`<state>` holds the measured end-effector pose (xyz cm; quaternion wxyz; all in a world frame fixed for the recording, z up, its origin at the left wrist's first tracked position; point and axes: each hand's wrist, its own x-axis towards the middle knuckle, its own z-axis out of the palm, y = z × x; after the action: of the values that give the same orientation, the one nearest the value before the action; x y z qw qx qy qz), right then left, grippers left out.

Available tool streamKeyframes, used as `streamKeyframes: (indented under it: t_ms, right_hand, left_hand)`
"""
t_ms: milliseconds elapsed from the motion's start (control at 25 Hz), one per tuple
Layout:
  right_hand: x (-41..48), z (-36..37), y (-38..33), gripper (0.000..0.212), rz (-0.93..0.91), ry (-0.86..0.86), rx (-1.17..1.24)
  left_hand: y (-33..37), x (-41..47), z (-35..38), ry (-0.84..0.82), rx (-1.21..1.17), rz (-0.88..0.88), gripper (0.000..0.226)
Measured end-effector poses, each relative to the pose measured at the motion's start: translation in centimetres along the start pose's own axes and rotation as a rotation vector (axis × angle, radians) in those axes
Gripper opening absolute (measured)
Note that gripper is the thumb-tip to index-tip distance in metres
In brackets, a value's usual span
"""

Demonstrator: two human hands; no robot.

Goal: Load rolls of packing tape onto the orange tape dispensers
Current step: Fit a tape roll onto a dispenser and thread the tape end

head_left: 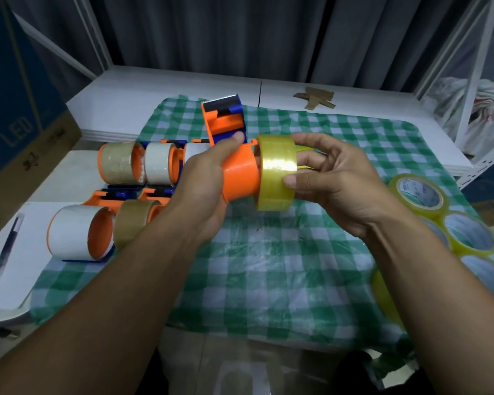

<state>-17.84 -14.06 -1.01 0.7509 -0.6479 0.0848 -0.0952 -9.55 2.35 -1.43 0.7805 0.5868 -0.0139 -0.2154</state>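
Left hand [203, 192] grips dispenser [240, 173], fingers curled round its drum. Right hand [337, 183] pinches roll [274, 172] at drum's end: thumb outside, fingers behind.

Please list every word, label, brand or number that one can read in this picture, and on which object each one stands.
"LED": on the blue face of the large box at the left.
Dark logo marks on that box's brown part: too blurred to read.
Blue print on the core label of the loose yellow tape roll at the right: too small to read.
Orange dispenser and the held tape roll: no text visible.
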Motion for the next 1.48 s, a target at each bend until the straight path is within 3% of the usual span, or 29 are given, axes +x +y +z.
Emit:
streamKeyframes:
  t_ms: [200,560,1040,1480]
  right_hand:
    - [0.0,-0.7,-0.3,0.062,-0.026,0.018,0.050]
    - [-0.1,-0.7,0.3,0.075,-0.020,-0.093,-0.037]
    - [0.3,0.7,1.5,0.069,-0.080,-0.034,-0.132]
    - [0.0,0.5,1.5,0.052,-0.021,-0.060,-0.262]
  left_hand:
    - [-0.1,-0.3,-0.1,0.032,0.122,-0.003,0.011]
    - [-0.1,-0.7,0.4,0.016,0.204,0.026,0.011]
    - [-0.6,-0.6,0.7,-0.086,0.132,0.050,0.050]
    - [-0.8,-0.3,0.5,-0.075,0.089,0.076,0.058]
